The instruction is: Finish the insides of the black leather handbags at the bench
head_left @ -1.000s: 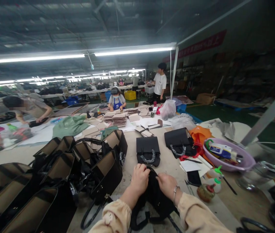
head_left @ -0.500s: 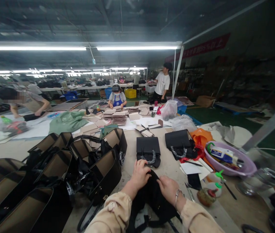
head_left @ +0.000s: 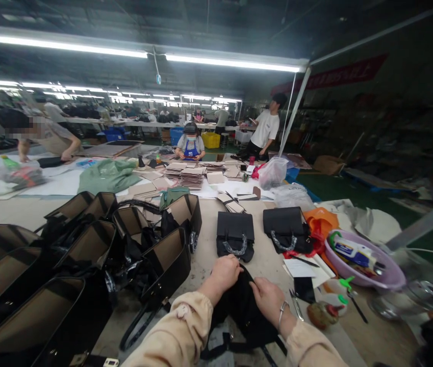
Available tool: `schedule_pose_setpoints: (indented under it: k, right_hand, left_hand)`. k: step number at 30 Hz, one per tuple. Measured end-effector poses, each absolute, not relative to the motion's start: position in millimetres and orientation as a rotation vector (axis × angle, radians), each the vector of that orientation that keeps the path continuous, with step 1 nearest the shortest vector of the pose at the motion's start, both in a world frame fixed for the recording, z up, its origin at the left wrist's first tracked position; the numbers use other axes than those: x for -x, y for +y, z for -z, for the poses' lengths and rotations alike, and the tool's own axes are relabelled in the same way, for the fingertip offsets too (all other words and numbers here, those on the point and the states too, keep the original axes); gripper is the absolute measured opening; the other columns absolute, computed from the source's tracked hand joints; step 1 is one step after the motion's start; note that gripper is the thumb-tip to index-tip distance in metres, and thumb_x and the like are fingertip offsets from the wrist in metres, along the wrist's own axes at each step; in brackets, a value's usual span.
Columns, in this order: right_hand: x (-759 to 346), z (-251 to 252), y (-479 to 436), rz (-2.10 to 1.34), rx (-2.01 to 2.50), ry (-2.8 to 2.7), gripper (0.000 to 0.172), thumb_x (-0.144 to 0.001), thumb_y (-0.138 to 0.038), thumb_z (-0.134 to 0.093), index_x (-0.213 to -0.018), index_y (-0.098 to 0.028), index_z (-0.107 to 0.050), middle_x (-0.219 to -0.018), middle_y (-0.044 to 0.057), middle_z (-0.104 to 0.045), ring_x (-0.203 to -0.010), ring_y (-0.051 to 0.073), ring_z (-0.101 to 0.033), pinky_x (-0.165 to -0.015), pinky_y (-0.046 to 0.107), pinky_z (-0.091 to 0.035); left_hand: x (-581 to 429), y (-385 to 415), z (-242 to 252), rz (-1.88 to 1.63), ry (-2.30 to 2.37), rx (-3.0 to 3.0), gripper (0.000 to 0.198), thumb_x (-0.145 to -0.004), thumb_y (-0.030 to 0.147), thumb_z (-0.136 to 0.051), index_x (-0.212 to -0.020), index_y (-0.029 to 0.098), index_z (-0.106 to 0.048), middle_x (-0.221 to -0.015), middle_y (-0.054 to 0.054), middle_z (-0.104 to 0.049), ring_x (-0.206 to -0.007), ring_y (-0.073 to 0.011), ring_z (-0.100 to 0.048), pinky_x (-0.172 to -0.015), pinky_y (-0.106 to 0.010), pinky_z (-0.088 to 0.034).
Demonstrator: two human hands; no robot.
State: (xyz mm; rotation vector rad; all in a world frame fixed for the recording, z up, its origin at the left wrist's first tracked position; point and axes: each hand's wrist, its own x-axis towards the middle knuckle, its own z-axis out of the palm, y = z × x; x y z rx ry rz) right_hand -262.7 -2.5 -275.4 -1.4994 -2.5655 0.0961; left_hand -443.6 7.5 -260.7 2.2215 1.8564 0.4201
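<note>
A soft black bag [head_left: 244, 306] lies in front of me at the near edge of the table. My left hand [head_left: 224, 272] is closed on its upper left edge, fingers curled over the fabric. On the other side, my right hand [head_left: 269, 298] pinches the upper right edge between thumb and fingers. Black straps trail from the bag's lower end. Just beyond my left hand sits a black handbag [head_left: 235, 232] with a plastic-wrapped handle. Another black handbag [head_left: 283, 224] of the same kind stands to its right.
Several open black bag bodies [head_left: 28, 321] crowd the left. At right are a purple basin [head_left: 390, 278], glue bottles [head_left: 327, 311], metal tweezers [head_left: 296, 305] and a glass jar [head_left: 411, 300]. Stacked beige panels [head_left: 191, 178] lie farther back, before a person in a blue apron [head_left: 190, 148].
My left hand's fingers have curled from a raised, spread pose into a tighter grip on the bag's edge. The right hand keeps its pinch. The view has tilted slightly.
</note>
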Motion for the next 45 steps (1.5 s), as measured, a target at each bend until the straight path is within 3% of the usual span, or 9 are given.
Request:
schedule_pose_setpoints:
  k: [25, 34, 45]
  right_hand:
    - [264, 274, -1, -0.054, 1.515, -2.582, 0.030, -0.091, -0.029, -0.037, -0.069, -0.019, -0.055, -0.069, 0.002, -0.062, -0.063, 0.014, -0.058, -0.056, 0.027, -0.031]
    - [274, 251, 10, -0.168, 1.600, -2.656, 0.039, -0.091, -0.041, -0.036, -0.066, -0.020, -0.058, -0.069, 0.004, -0.065, -0.065, 0.016, -0.060, -0.057, 0.026, -0.032]
    - [293, 253, 26, -0.060, 1.601, -2.651, 0.029, -0.090, -0.029, -0.039, -0.076, -0.018, -0.062, -0.076, 0.006, -0.067, -0.067, 0.017, -0.062, -0.053, 0.027, -0.031]
  left_hand:
    - [431, 7, 256, -0.452, 1.966, -2.078, 0.025, -0.083, 0.036, -0.048, -0.086, 0.016, -0.063, -0.091, -0.008, -0.062, -0.086, -0.0199, -0.061, -0.075, -0.030, -0.048]
    - [432, 6, 252, -0.433, 1.956, -2.029, 0.027, -0.084, 0.037, -0.046, -0.090, 0.016, -0.063, -0.094, -0.008, -0.062, -0.088, -0.0194, -0.061, -0.078, -0.030, -0.048]
    - [439, 8, 251, -0.403, 1.903, -2.057, 0.025, -0.084, 0.033, -0.045, -0.092, 0.017, -0.062, -0.096, -0.009, -0.062, -0.091, -0.0207, -0.060, -0.079, -0.032, -0.048]
